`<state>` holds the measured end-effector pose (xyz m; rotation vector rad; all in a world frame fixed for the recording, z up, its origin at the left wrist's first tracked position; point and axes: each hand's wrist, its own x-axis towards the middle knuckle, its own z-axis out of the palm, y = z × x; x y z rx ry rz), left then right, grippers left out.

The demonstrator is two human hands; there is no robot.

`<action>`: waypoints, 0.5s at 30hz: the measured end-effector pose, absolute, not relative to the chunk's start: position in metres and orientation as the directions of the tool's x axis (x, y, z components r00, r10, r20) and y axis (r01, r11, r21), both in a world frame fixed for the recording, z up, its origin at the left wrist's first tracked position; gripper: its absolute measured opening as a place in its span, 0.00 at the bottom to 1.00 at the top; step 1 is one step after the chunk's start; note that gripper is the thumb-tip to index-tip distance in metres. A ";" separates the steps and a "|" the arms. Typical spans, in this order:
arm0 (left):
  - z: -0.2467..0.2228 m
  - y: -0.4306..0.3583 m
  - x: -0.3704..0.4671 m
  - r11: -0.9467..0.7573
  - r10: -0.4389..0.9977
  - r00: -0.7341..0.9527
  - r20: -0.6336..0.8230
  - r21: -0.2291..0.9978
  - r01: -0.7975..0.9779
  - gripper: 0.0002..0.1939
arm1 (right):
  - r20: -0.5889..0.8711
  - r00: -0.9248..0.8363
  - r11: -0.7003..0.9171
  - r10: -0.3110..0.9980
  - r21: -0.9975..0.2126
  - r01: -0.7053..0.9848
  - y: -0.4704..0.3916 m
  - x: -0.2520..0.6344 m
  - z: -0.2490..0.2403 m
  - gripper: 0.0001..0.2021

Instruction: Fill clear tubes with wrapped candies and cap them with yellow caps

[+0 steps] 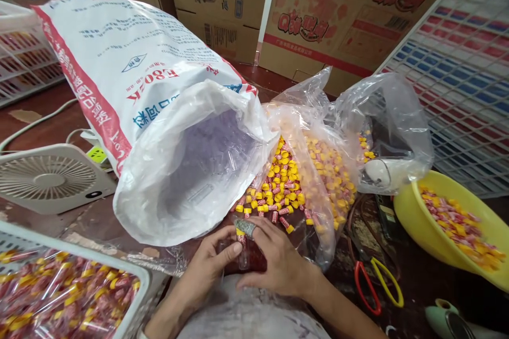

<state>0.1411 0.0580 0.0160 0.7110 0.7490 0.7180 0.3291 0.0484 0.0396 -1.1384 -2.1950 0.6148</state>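
Observation:
Low in the middle, my left hand (214, 257) pinches a small clear tube (243, 259) with a yellow and red piece at its top. Opposite it, my right hand (278, 259) has its fingers bent at the top of the same tube, with grey wrapping (245, 226) on a fingertip. Just beyond my hands lies a pile of yellow-capped pieces (284, 175), partly inside a clear plastic bag (318, 169). To the left of the pile, a big white sack (159, 85) lies with its mouth toward me, clear tubes showing dimly inside.
A white basket (145, 280) of filled tubes is at the lower left, below a fan (51, 177). On the right are a yellow bowl (421, 228), scissors (368, 288) and a white rack (441, 153). Cardboard boxes (318, 53) stand behind.

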 end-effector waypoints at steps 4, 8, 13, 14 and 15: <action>0.006 0.054 0.148 0.611 0.760 0.523 -0.386 0.700 -0.371 0.15 | 0.348 -0.400 0.530 0.848 -0.540 0.654 0.044 0.319 0.019 0.30; 0.001 0.052 0.151 0.717 0.691 0.543 -0.476 0.544 -0.436 0.16 | 0.300 -0.429 0.523 0.852 -0.526 0.671 0.047 0.320 0.018 0.31; 0.008 0.058 0.148 0.722 0.682 0.469 -0.560 0.415 -0.554 0.25 | 0.072 -0.215 0.225 0.974 -0.413 0.883 0.044 0.365 0.025 0.35; 0.010 0.060 0.148 0.699 0.700 0.450 -0.554 0.402 -0.592 0.25 | 0.067 -0.083 0.100 0.994 -0.332 0.938 0.042 0.377 0.020 0.27; 0.011 0.062 0.148 0.672 0.720 0.437 -0.538 0.385 -0.633 0.24 | 0.066 -0.003 0.019 0.998 -0.244 0.970 0.040 0.388 0.013 0.19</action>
